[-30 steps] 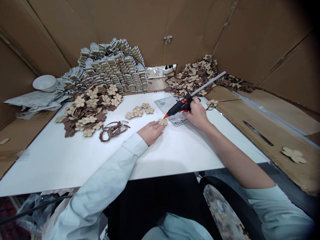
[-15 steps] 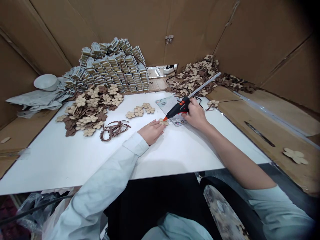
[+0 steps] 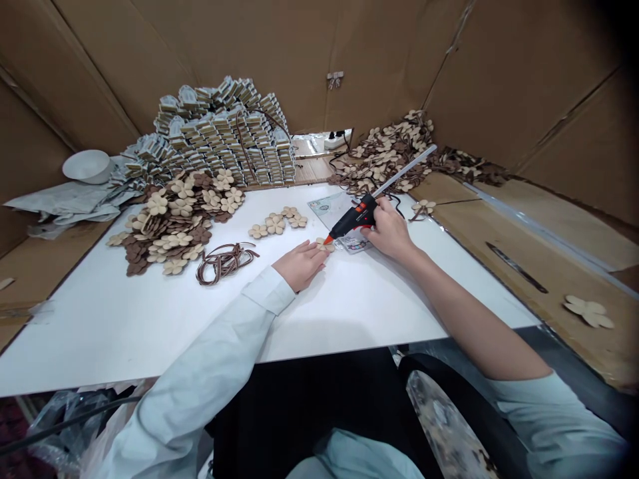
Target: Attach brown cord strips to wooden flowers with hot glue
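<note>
My right hand (image 3: 391, 229) is wrapped round a black and orange glue gun (image 3: 353, 218) with a long pale glue stick (image 3: 407, 169) jutting from its back. The orange nozzle points down at a small beige flower (image 3: 325, 245) on the white table and seems to touch it. My left hand (image 3: 301, 264) lies flat with fingers stretched out, their tips at the flower's left edge. Behind the gun is a clear printed plastic bag (image 3: 327, 207). Several beige flowers (image 3: 275, 223) lie in a row beyond my left hand, near a coil of brown cord (image 3: 224, 263).
At the left is a heap of beige and brown flowers (image 3: 174, 213), with stacked grey-and-tan bundles (image 3: 224, 136) behind it. A white bowl (image 3: 88, 166) stands at the far left. More corded flowers (image 3: 394, 150) pile at the back right. A dark blade-like tool (image 3: 516, 266) lies on the right-hand cardboard.
The whole view has shifted very slightly. Both hands, the glue gun and the flower under its nozzle keep almost the same places.
</note>
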The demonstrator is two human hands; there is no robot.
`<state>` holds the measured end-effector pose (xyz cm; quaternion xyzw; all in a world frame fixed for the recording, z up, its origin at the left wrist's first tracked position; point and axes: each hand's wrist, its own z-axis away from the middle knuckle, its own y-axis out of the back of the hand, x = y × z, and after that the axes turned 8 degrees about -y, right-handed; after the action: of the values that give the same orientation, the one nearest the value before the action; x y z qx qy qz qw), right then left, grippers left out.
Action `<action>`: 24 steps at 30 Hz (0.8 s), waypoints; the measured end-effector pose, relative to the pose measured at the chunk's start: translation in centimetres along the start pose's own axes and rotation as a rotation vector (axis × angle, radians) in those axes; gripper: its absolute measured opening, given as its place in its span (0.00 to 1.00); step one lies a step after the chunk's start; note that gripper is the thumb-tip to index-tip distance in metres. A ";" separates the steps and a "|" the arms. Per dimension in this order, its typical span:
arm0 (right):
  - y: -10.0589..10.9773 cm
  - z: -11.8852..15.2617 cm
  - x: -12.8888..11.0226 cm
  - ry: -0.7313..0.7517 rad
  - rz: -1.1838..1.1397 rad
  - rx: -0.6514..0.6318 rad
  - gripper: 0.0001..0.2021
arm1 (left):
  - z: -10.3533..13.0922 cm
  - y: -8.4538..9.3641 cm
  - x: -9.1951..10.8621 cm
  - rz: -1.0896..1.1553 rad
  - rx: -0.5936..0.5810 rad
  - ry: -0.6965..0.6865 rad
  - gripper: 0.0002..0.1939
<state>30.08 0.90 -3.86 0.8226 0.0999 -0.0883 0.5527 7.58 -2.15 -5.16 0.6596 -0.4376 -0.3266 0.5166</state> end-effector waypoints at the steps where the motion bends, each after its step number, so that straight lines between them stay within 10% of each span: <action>1: 0.0 0.0 0.0 -0.007 0.001 -0.010 0.10 | 0.0 0.0 0.0 -0.002 0.000 0.001 0.16; 24: 0.5 0.2 -0.4 -0.017 0.071 -0.012 0.10 | 0.0 0.2 0.1 -0.017 -0.015 -0.001 0.16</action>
<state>29.84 0.51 -3.36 0.8215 0.0664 -0.0751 0.5613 7.57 -2.23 -4.99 0.6590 -0.4299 -0.3346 0.5185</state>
